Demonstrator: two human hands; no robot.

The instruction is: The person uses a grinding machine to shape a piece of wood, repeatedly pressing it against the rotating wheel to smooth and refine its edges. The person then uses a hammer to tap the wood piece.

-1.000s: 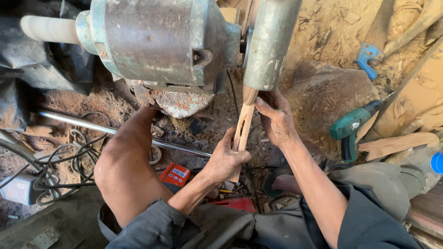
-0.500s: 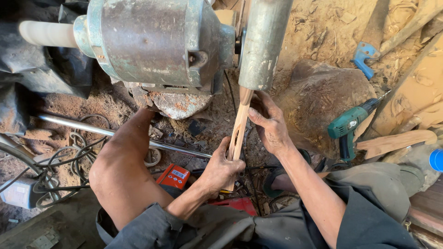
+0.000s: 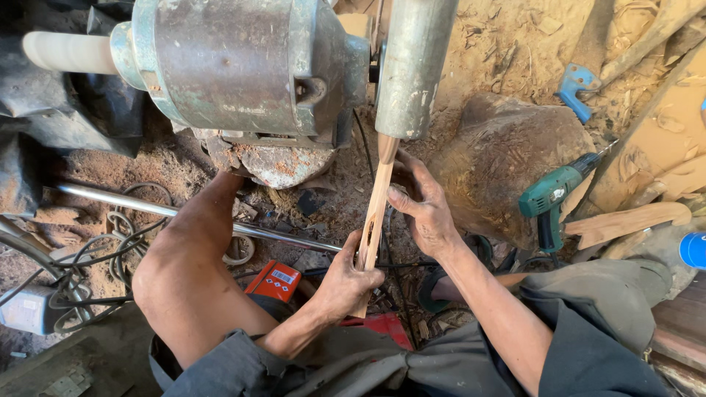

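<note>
A slim pale wooden piece (image 3: 377, 200) runs from my lap up to the lower edge of a grey metal wheel guard (image 3: 412, 66) on a big green-grey electric motor (image 3: 235, 66). My left hand (image 3: 346, 279) grips the lower end of the wooden piece. My right hand (image 3: 423, 209) holds its upper part from the right, thumb against the wood, just below the guard. My bare left knee (image 3: 184, 272) is raised beside the motor.
A green cordless drill (image 3: 551, 198) lies at right against a large wood stump (image 3: 507, 169). A metal rod (image 3: 198, 219), coiled cables (image 3: 88, 265), a small red box (image 3: 273, 281), a blue clamp (image 3: 577, 84), a blue cup rim (image 3: 693, 250) and cut wood pieces (image 3: 625, 220) lie on the sawdust-covered ground.
The wooden piece has been pushed up so its top end now sits at the guard's edge. My right hand slid slightly along it. The camera shifted a little.
</note>
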